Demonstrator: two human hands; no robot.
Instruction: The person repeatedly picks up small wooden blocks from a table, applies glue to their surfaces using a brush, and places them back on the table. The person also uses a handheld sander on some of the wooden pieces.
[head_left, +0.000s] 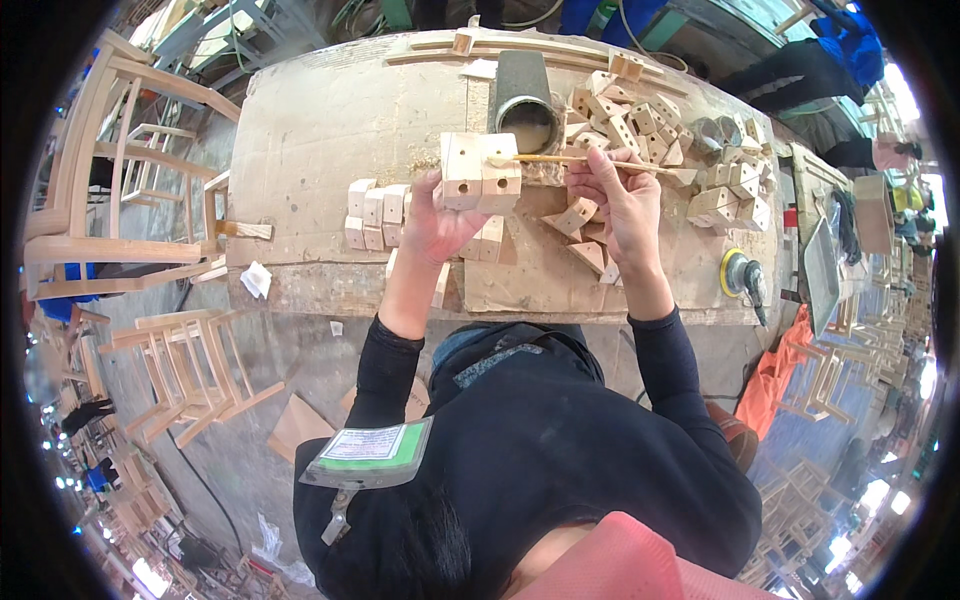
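My left hand (441,222) is closed round a pair of pale wooden blocks (481,184) held side by side above the table, their drilled holes showing. Between the thumb and fingers of my right hand (622,205) is a thin yellowish stick (555,158). Its left end meets the upper right part of the blocks; whether it touches or enters a hole I cannot tell. Just beyond the blocks lies a dark round-mouthed container (528,118) with something brownish inside. Short rows of similar blocks (375,207) stand left of my left hand.
A heap of drilled blocks (648,125) covers the table's (310,120) right side, with long wooden strips (430,55) along the far edge. A yellow-and-black sander (742,273) sits at the near right corner. Wooden chair frames (190,365) stand left; orange cloth (775,375) hangs right.
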